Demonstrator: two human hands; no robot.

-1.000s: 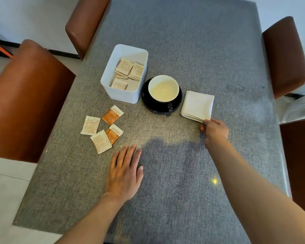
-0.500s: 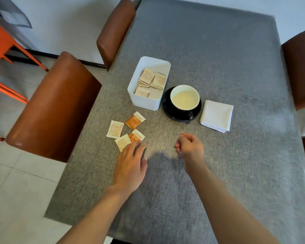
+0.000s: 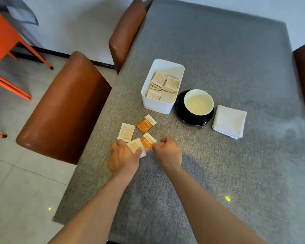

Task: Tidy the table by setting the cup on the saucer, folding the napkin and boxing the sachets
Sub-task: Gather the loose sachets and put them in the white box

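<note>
Head view shows the job mostly done: the cup (image 3: 198, 102) sits on the black saucer (image 3: 180, 112), and the folded napkin (image 3: 228, 121) lies just beside it at 3 o'clock. What is left, by my reading, is the sachets. Several lie in the white box (image 3: 149, 102), at 10 o'clock from the cup, but four loose sachets (image 3: 146, 123) rest on the grey table (image 3: 218, 59) at 6 o'clock from the box: two orange, two pale, flat and thin, the nearest pair overlapping. The left hand (image 3: 122, 156) lies over the nearest pale sachet (image 3: 135, 145), fingers down on it; whether it grips I cannot tell. The right hand (image 3: 167, 152) is loosely curled beside the nearer orange sachet (image 3: 147, 141), holding nothing
</note>
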